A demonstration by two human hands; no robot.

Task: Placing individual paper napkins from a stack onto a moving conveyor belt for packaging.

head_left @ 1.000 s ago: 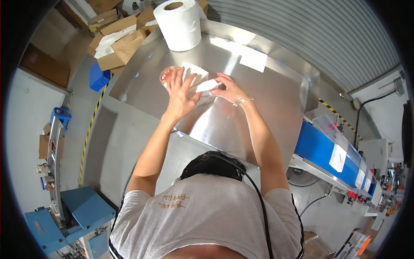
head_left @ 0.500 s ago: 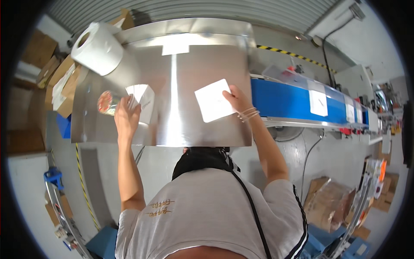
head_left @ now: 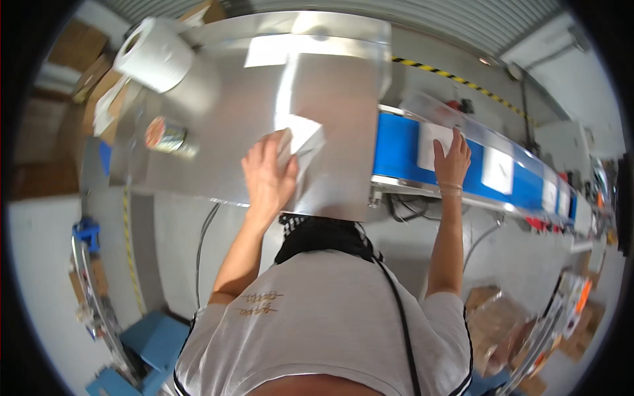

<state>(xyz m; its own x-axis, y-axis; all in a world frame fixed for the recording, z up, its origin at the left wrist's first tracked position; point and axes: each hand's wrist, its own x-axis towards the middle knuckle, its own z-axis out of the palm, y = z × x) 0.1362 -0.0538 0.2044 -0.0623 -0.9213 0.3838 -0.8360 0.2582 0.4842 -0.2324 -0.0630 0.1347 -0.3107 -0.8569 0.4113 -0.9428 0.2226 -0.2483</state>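
My left hand (head_left: 269, 173) is closed on a small stack of flat white squares (head_left: 308, 140), cards or pouches by their look, over the steel table (head_left: 218, 132). Over to the right, my right hand (head_left: 454, 160) reaches above a blue conveyor belt (head_left: 397, 145). Its fingers are stretched out and its thumb is apart, resting over one flat white square (head_left: 428, 138) on the belt. Another white square (head_left: 497, 170) lies farther along, with more beyond it. The motion blurs the stack's edges.
A large white paper roll (head_left: 155, 56) stands at the table's far left. Nearer lies a small cylinder with a red patterned end (head_left: 165, 134). A clear guard (head_left: 475, 132) runs along the belt's far side. Cardboard boxes (head_left: 79, 46) are stacked beyond the table's left side.
My right hand has carried its white square from above the table onto the belt and loosened its fingers. My left hand has moved right with the stack, away from the small cylinder.
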